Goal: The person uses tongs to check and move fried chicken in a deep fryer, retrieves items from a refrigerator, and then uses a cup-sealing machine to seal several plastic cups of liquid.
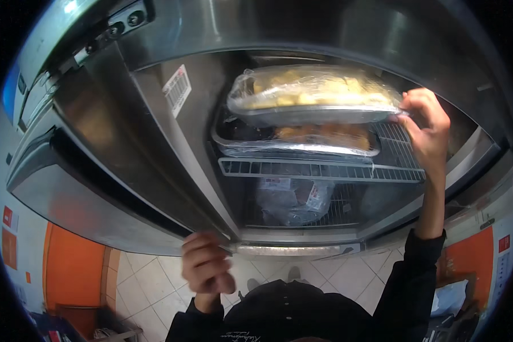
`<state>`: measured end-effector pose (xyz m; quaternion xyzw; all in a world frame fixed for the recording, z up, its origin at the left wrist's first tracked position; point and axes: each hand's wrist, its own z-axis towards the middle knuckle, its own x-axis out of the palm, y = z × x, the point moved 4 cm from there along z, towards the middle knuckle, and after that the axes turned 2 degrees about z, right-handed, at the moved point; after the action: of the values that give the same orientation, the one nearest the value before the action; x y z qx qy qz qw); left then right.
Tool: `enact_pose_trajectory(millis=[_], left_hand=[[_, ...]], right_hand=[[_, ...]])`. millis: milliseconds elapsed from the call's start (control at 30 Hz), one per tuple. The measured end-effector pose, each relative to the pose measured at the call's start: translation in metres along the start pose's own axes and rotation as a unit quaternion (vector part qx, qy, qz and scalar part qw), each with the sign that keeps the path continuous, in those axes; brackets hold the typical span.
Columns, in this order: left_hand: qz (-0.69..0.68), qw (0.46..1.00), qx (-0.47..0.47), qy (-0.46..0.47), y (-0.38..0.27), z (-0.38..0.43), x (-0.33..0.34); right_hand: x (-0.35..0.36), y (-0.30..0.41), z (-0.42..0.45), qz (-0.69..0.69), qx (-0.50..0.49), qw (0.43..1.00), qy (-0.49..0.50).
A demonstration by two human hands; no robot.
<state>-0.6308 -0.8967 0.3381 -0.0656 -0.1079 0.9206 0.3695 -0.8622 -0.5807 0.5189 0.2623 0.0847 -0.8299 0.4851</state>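
A metal tray of pale yellow food pieces under plastic wrap (320,92) is inside an open stainless steel refrigerator. My right hand (425,115) pinches the right end of its rim. Below it, a second tray with orange-brown food, partly wrapped (325,137), rests on a wire shelf (320,169). My left hand (207,263) is in the air, fingers curled, near the lower edge of the open door. It is blurred, and nothing shows in it. Whether the upper tray touches the lower one is hard to tell.
The refrigerator door (111,188) stands open on the left. Clear plastic bags with labels (297,199) lie on a lower wire shelf. A metal sill (288,250) crosses the bottom of the opening, above a tiled floor (154,284). An orange panel (75,265) is at the lower left.
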Motion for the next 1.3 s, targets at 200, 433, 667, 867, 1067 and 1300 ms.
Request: enact_pose_trajectory(millis=[200,433,667,867,1067,1300], left_hand=[[0.092,0.986,0.014,0.136,0.002,0.066,0.083],[0.277,0.936,-0.064,0.205,0.037,0.110,0.119],[0.231,0.960,-0.001,0.158,0.055,0.126,0.129],[0.194,0.979,0.006,0.064,0.057,0.150,0.145],[0.167,0.985,0.003,0.039,0.057,0.168,0.145],[0.183,0.982,-0.011,0.036,0.054,0.173,0.141]], right_hand=[[0.008,0.004,0.015,0.038,0.075,0.994,-0.068],[0.007,0.014,0.002,0.040,0.010,0.998,-0.054],[0.024,0.011,-0.020,0.050,-0.046,0.996,-0.057],[0.034,-0.020,-0.001,0.186,0.080,0.970,-0.134],[0.039,-0.032,0.011,0.224,0.080,0.961,-0.138],[0.039,-0.035,0.010,0.164,0.077,0.977,-0.115]])
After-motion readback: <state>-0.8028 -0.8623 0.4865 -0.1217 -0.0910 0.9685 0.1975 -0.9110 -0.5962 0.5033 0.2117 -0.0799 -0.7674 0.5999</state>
